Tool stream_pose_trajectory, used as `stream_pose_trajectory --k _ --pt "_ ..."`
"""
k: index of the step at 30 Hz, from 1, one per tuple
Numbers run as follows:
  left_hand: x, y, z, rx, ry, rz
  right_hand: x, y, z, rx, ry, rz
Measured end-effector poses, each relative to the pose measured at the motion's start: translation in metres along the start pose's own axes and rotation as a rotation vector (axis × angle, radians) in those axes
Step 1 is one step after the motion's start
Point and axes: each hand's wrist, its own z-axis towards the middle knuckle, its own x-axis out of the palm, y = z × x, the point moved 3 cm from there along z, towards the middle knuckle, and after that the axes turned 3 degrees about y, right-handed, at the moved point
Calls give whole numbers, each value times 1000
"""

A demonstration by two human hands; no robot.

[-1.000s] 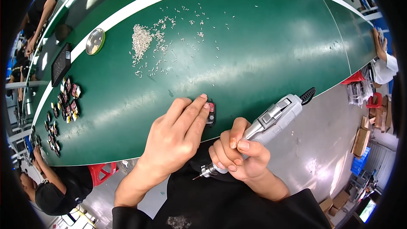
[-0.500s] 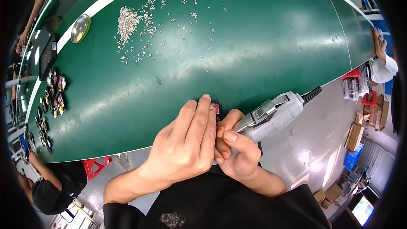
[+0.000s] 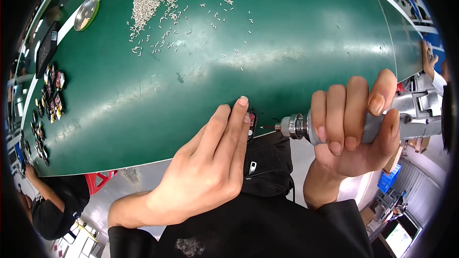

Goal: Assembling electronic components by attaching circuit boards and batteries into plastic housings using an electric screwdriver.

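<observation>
Right hand [image 3: 351, 131] curled around a grey electric screwdriver [image 3: 371, 130], a worker has swung the bit up beside the small black-and-red device [image 3: 252, 126] near the green table [image 3: 296, 67]'s edge, seemingly aligning them, the left hand [image 3: 208, 165]'s extended fingers lying against it.

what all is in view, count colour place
table: one, green, centre
device: one, black and red, near edge
screwdriver: one, grey, right
metal pieces: many, silver, upper left
dish: one, green-rimmed, upper left
box: one, black, left
parts: many, mostly black, left
stool: one, red, lower left
crate: one, blue, lower right
screen: one, white, lower right
co-workers: two-plus, black or white clothes, edges
left hand: one, bare, at device
right hand: one, bare, round screwdriver
</observation>
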Motion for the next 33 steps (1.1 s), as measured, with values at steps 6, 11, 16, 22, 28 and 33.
stream_pose_trajectory --k 6,11,16,22,28,33 --pt "3 1 -2 2 -57 -25 -1 -13 7 16 -44 6" --pt "4 3 0 -41 -121 -127 -4 -16 9 25 -49 -2" --pt "6 6 -1 -33 -127 -145 -6 -18 14 72 -20 17" --pt "9 9 -5 -2 -171 -152 8 -14 18 128 57 -133" --pt "5 12 -4 20 -113 -156 8 -21 24 132 154 -68" --pt "0 12 -3 25 -115 -107 4 -23 32 128 295 154"
